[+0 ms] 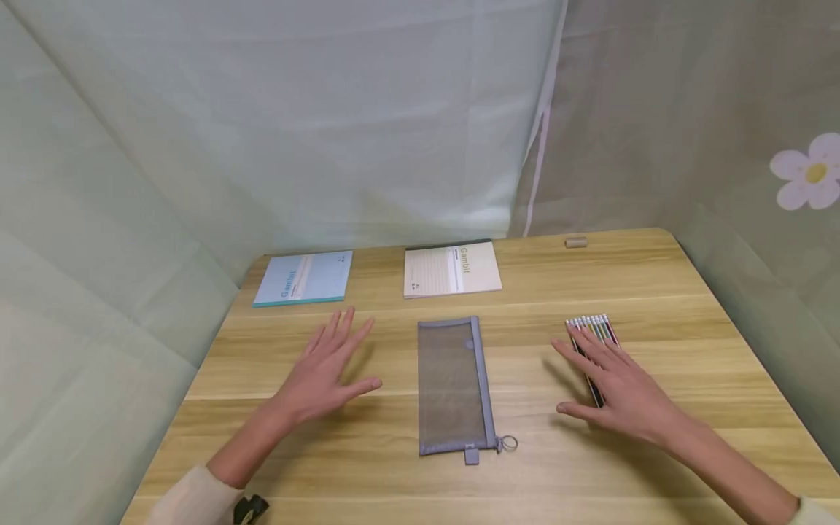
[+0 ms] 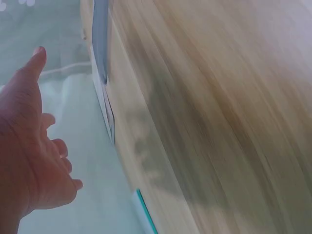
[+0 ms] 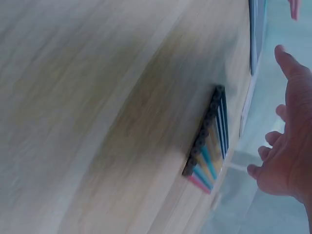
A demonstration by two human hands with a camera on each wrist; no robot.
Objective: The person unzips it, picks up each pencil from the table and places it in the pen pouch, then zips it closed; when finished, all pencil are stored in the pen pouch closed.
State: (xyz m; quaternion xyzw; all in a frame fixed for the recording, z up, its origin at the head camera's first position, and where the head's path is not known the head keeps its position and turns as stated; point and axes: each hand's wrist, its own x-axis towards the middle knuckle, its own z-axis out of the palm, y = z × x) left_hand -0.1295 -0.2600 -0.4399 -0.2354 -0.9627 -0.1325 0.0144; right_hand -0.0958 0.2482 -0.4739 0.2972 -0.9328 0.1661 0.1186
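My left hand (image 1: 319, 375) hovers over the left half of the table, its fingers spread and nothing in its grasp. Spread in the same way, my right hand (image 1: 623, 394) is above a row of pencils (image 1: 611, 332) and hides most of them in the head view. In the right wrist view the pencils (image 3: 209, 151) lie side by side, in several colours with dark ends. Between my hands a grey mesh zipper pouch (image 1: 451, 386) lies flat, its zipper along the right side and a metal ring (image 1: 509, 443) at the near corner.
At the back left lies a blue notebook (image 1: 305, 278). A cream notebook (image 1: 453, 270) is beyond the pouch, and a small brown cylinder (image 1: 576, 242) sits by the far edge of the wooden table (image 1: 367, 474). Cloth curtains (image 1: 341, 124) stand around the table.
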